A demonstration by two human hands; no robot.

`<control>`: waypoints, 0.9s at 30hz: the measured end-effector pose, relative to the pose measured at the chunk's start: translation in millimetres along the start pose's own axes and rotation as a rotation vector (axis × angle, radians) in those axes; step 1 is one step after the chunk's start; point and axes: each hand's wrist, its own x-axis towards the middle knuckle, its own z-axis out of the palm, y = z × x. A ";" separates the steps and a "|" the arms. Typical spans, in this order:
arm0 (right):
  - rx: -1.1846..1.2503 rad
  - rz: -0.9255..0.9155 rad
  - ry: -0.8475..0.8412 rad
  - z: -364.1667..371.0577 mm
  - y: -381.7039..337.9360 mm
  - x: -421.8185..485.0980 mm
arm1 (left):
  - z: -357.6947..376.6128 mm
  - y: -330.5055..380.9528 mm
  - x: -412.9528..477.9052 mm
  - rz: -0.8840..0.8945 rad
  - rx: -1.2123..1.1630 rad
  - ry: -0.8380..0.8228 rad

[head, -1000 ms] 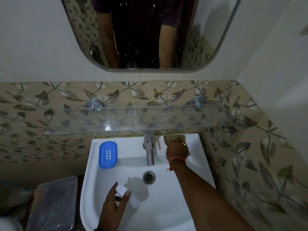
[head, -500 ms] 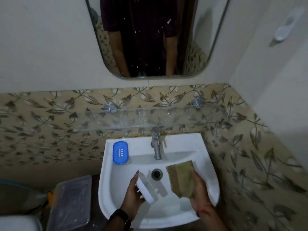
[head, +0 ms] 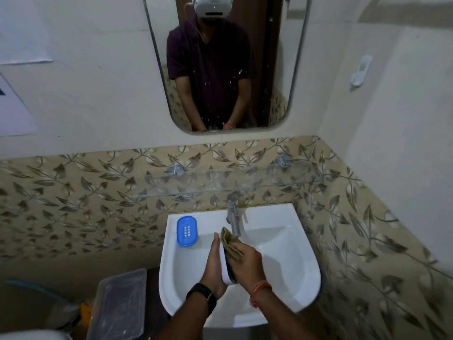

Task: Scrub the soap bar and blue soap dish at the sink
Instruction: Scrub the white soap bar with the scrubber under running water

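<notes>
The soap [head: 224, 265] stands on edge over the middle of the sink [head: 306, 266], sandwiched between the two palms, likely so that drips and lather fall into the basin and not on the floor. The left hand [head: 213, 263] lies flat behind it, fingers straight and pointing far toward the tap [head: 232, 217], acting as a backing plate that the bar can be pushed against. The right hand [head: 248, 262] spreads its fingers over the pad [head: 230, 244] and presses it onto the soap's right face; whether its thumb hooks round the pad's hidden side I cannot tell. The pad's far corner sticks out past the fingertips, just under the spout, which seems handy for wetting it. The dish [head: 186, 231] sits apart on the sink's far-left rim, bare and within reach, probably waiting its turn. A clear box [head: 117, 303] rests near left of the sink
</notes>
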 end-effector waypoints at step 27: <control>-0.265 -0.079 -0.069 -13.6 -44.8 22.8 | 20.1 48.6 -0.2 0.128 0.046 -0.005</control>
